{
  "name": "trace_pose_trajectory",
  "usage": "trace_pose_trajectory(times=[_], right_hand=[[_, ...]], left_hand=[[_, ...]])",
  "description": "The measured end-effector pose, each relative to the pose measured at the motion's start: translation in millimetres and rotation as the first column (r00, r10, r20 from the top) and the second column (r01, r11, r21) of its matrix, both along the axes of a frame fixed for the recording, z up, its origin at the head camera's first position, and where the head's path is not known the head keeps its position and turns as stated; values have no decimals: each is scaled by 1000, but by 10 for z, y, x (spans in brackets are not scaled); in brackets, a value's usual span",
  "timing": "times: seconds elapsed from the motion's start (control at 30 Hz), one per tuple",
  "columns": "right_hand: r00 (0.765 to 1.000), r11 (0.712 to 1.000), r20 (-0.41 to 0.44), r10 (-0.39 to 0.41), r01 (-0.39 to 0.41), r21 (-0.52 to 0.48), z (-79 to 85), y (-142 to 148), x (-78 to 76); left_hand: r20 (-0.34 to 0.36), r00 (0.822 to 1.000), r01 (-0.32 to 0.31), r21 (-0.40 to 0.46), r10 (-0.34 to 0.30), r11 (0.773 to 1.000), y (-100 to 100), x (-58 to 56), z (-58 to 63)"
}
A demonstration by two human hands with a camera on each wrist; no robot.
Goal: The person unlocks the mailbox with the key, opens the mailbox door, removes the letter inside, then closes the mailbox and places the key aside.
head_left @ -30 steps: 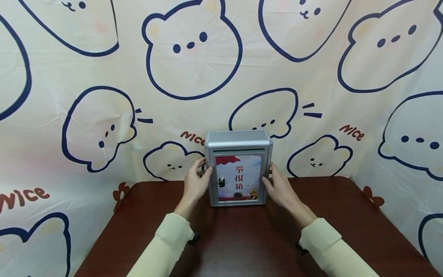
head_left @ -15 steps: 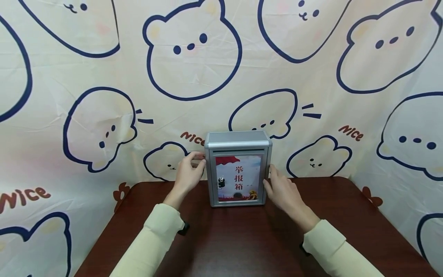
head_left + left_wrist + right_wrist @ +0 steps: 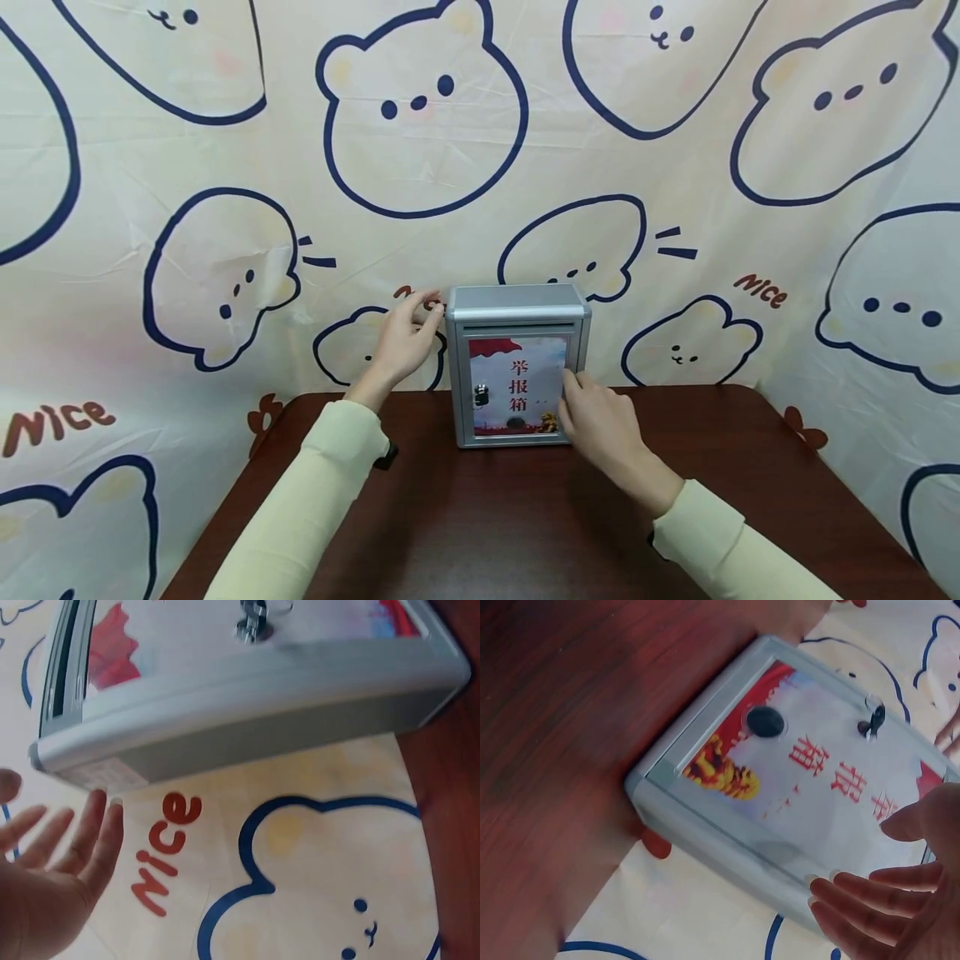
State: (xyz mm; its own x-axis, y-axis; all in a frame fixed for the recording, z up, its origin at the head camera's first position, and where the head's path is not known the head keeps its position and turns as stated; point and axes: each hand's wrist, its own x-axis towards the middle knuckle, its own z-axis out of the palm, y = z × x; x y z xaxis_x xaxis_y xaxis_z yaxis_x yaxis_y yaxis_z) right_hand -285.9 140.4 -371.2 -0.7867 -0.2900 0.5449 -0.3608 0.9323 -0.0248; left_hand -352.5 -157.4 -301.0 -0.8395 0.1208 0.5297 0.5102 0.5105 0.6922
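A silver-grey metal report box (image 3: 517, 314) stands upright at the table's far edge. Its front panel bears red Chinese characters, a slot near the top and a dark round spot near the bottom. In the left of the panel sits a lock (image 3: 481, 395), with a key (image 3: 255, 615) and its ring in it. My left hand (image 3: 401, 342) is beside the box's upper left corner, fingers apart and holding nothing. Over the box's right front edge is my right hand (image 3: 603, 425); in the right wrist view its fingers are loosely bent and hold nothing. Whether they touch the box cannot be told.
A dark brown wooden table (image 3: 502, 533) lies under the box. Right behind it hangs a cream cloth (image 3: 420, 167) printed with blue-outlined cartoon animals, and more of it runs along both sides.
My left hand has let go of the box's left side and moved up to its upper corner. My right hand has slid from the right side toward the front edge. The box has stayed put.
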Motion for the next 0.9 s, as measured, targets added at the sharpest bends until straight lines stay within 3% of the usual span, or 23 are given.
trace_pose_trajectory(times=[0.27,0.53,0.9], right_hand=[[998,998,4,57,-57,-4,-36,-187,8],[994,994,25,108,-108,6,-82,-381,37],[987,989,54,149,-149,-2,-66,-590,43]], left_hand=[[37,990,139,-158,-135,978,-14,-143,113],[39,985,173,-291,-169,941,45,-247,91],[-2,977,199,-365,-214,910,21,-342,56]])
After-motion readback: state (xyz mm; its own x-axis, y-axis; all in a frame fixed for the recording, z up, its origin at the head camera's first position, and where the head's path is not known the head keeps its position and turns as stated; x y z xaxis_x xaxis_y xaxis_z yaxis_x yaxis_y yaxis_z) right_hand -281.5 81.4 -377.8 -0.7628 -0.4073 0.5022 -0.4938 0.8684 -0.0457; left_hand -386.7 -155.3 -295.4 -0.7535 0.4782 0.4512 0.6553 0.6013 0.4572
